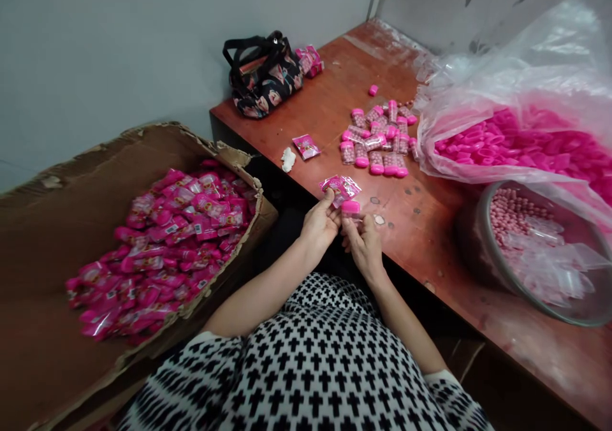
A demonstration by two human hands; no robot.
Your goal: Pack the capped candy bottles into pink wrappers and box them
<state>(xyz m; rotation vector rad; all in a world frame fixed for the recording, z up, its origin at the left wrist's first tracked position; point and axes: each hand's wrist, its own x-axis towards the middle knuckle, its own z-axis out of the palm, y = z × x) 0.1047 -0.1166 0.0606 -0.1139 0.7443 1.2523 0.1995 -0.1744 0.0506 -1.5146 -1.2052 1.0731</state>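
Observation:
Close to the table's front edge, my left hand (321,224) pinches a pink printed plastic wrapper (340,189) between thumb and fingers. Right beside it, my right hand (366,243) grips a small clear bottle with a pink cap (350,208), cap end up. Fingers partly hide the bottle's body. The wrapper and the bottle are close together; whether they touch I cannot tell. Farther back on the table lies a group of similar capped bottles (376,141) filled with pink beads. A flat pink packet (306,146) rests to the left of them.
Left of me stands a cardboard box (57,227) holding many wrapped pink bottles (176,227). On the right are a clear bag (430,125) of pink caps and a bucket (488,227) with beads and clear bottles. A flowered handbag (268,80) sits at the table's back left.

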